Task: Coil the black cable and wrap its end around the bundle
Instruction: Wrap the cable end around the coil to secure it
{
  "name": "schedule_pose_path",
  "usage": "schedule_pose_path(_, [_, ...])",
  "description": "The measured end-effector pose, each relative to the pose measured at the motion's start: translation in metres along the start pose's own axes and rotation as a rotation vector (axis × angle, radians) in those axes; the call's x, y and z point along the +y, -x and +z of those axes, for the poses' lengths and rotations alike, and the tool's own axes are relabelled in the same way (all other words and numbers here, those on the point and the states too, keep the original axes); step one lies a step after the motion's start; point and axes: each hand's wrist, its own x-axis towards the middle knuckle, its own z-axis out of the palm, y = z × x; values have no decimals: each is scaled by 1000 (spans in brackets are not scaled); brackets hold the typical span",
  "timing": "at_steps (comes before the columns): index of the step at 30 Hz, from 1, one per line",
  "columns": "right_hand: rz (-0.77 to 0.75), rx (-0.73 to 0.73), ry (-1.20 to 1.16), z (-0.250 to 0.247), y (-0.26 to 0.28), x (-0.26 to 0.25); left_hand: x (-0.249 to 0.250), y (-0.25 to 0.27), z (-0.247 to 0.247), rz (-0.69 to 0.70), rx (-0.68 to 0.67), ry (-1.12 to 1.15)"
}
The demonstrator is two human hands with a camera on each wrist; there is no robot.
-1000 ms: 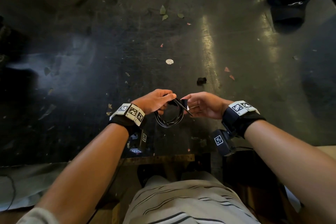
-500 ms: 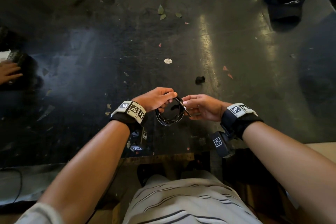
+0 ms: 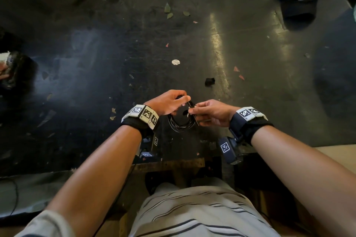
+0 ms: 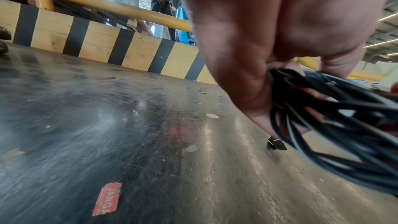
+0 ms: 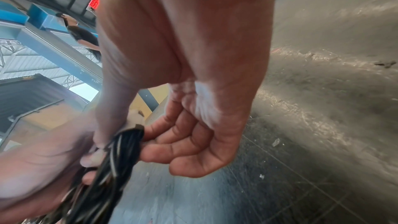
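Note:
The black cable (image 3: 180, 124) hangs as a small coil of several loops between my two hands, just above the dark table (image 3: 96, 63). My left hand (image 3: 169, 102) grips the top of the coil with fingers curled round the strands; the same coil (image 4: 336, 125) fills the right of the left wrist view under that hand (image 4: 269, 57). My right hand (image 3: 208, 111) pinches the cable at the coil's right side, thumb against fingertips. In the right wrist view the bundled strands (image 5: 120, 149) pass between thumb and curled fingers (image 5: 178, 142). The cable's end is hidden among the fingers.
A small black scrap (image 3: 209, 81), a white disc (image 3: 175, 62), leaves (image 3: 167, 8) and red bits lie on the table. A black cap (image 3: 299, 2) sits at the far right. Yellow-black striped barrier (image 4: 96, 43) runs along the far edge. Another person's hand (image 3: 4, 72) shows at the left.
Both hands stay together on the coil. The right hand's fingers have shifted on the cable at the coil's right side, and the loose end no longer sticks out.

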Motion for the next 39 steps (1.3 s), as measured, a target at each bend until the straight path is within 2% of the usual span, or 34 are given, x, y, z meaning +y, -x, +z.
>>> schedule_pose_path(7, [38,5,107,-3,1,-2,5,-1,4,14,-9,-106])
schedule_pose_path(15, [38,15,169,-7,7,2,6,-4,12,9,10,-108])
schedule_pose_path(20, [-26,34,67,-12,8,13,8,-3,18,16,2,-91])
schedule_pose_path(25, [-3,48,34,-14,11,20,12,-5,27,8,-5,-126])
schedule_pose_path(30, [-45,50,-31,-17,14,22,11,-11,28,-2,10,-112])
schedule_pose_path(35, [-104,141,-123,-19,9,31,13,-11,27,0,2,-113])
schedule_pose_path(39, [-91,177,-146,-21,6,30,14,-10,28,-9,-5,-84])
